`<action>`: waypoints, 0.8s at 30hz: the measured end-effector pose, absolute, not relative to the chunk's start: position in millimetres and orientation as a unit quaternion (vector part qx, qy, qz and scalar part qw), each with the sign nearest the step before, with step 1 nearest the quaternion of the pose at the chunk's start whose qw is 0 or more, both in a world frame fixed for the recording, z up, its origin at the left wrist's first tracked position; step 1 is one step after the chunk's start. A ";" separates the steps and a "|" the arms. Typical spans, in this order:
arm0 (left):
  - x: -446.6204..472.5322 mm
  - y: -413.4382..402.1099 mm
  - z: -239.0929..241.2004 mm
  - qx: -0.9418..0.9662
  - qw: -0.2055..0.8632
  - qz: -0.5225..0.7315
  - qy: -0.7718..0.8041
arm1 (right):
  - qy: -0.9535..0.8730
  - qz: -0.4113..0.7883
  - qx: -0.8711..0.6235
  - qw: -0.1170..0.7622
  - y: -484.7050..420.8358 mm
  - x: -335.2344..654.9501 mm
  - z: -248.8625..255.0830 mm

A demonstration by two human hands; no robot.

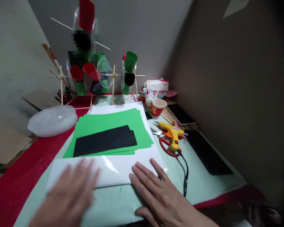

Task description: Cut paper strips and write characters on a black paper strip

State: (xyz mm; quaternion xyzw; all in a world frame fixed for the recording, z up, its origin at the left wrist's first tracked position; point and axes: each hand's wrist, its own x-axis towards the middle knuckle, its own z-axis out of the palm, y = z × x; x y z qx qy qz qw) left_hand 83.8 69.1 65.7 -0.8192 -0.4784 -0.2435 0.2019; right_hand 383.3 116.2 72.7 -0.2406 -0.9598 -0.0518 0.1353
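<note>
A large white sheet of paper lies on the table, its near part folded over into a glossy flap. Pressed flat on the right end of this flap is my right hand, fingers stretched out. My left hand is over the flap's left part, blurred by motion, with its fingers extended; whether it touches the paper I cannot tell. Beyond the flap, several green sheets rest on the white paper. Black paper pieces lie on top of the green ones.
At right are a yellow glue gun with a cord, red-handled scissors, a paper cup, wooden sticks and a dark flat panel. Stick-and-cup constructions stand at the back. A translucent white rounded object sits left.
</note>
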 end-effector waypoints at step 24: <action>122.7 74.2 21.3 -0.874 0.297 -0.128 -0.362 | -0.965 -0.133 -0.180 0.133 136.2 389.7 45.1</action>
